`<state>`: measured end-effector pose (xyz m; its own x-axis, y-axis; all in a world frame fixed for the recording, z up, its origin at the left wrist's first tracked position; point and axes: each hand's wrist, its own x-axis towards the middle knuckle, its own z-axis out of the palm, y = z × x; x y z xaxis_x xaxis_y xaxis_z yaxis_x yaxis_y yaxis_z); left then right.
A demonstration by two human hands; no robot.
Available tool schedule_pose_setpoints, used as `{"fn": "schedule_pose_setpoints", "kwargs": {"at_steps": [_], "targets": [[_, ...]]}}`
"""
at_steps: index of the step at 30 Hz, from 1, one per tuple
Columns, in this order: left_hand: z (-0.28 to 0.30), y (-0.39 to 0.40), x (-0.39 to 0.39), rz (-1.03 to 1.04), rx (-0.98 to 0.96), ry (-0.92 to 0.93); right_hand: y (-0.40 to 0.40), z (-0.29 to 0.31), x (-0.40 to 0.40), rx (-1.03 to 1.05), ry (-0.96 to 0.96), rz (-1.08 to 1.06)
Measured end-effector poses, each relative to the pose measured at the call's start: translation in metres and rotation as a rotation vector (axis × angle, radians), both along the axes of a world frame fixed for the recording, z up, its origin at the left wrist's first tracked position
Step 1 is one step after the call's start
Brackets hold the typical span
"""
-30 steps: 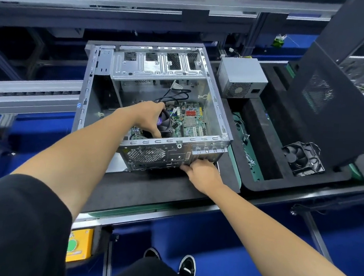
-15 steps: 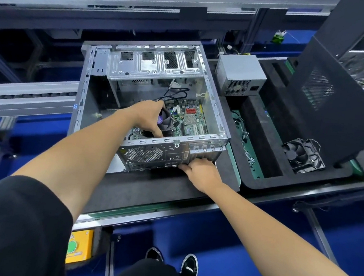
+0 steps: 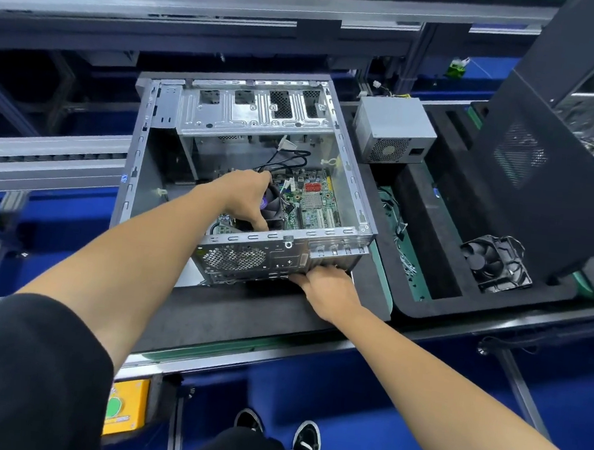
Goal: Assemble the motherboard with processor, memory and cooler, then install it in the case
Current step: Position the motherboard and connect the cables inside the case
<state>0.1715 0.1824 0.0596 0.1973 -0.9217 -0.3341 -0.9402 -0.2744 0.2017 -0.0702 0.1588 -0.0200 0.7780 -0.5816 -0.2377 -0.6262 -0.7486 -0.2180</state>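
Nearest, our right hand (image 3: 329,286) grips the lower near edge of the case (image 3: 350,179), which lies open on the worktop (image 3: 228,319). Further in, our left hand (image 3: 245,196) grasps the cooler (image 3: 276,206) on the motherboard (image 3: 317,205) inside the case. Right: spare fan (image 3: 495,262); far right: power supply (image 3: 393,130).

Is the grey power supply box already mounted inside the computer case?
No, the power supply sits outside the case, beside its right wall.
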Motion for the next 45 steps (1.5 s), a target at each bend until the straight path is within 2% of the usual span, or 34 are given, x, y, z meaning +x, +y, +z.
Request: {"fn": "schedule_pose_setpoints", "kwargs": {"at_steps": [4,17,36,42,45], "targets": [[0.0,0.001,-0.001,-0.02,-0.049,-0.068,0.001,-0.001,-0.001,0.013,-0.001,-0.013],[0.003,-0.004,-0.001,-0.042,-0.04,-0.057,0.003,-0.002,0.0,-0.032,-0.024,-0.045],[0.0,-0.004,-0.003,0.016,-0.006,-0.001,0.002,-0.002,-0.002,-0.021,-0.036,-0.051],[0.0,0.0,0.006,0.097,-0.06,0.06,-0.001,-0.002,-0.001,0.024,-0.026,-0.059],[0.003,0.004,0.009,0.047,-0.013,0.092,-0.001,-0.002,-0.002,0.037,-0.02,-0.056]]}}
